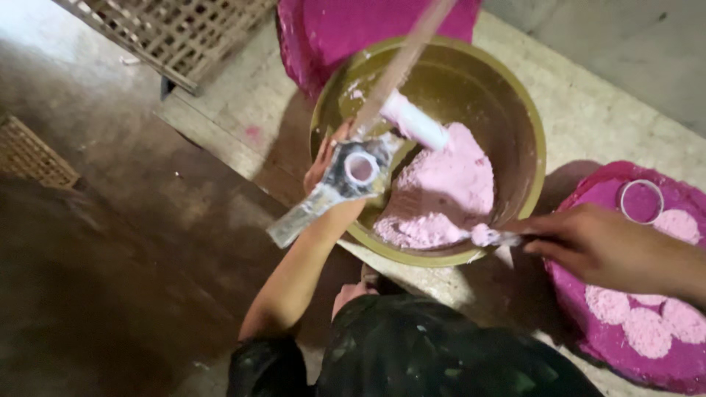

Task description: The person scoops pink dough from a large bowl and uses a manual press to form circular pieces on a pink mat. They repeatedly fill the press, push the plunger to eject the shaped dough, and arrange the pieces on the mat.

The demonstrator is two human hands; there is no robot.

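From the head view, your left hand [323,158] is closed around a flat metal mould [346,176] with a round opening in its middle, packed with pale pink powder; its long handle slants down to the left past your forearm. You hold it just over the near-left rim of the large brass-coloured bowl [526,110]. A thin wooden rod [401,62] slants down from the top of the view towards the mould, and a white cylinder [415,121] dusted pink lies just beside the mould's opening, over the bowl.

Your right hand [588,239] is closed on a small powder-caked scoop [494,236], its tip resting at the bowl's near rim, touching the heap of pink powder [448,184] that fills the bowl's near-right side.

To the right of the bowl sits a magenta tray [588,327] carrying round pressed pink discs [647,331] and a metal ring [641,201]. Another magenta surface [353,29] lies behind the bowl. Everything rests on a concrete floor [588,103], with a woven lattice rack [176,29] at the upper left.
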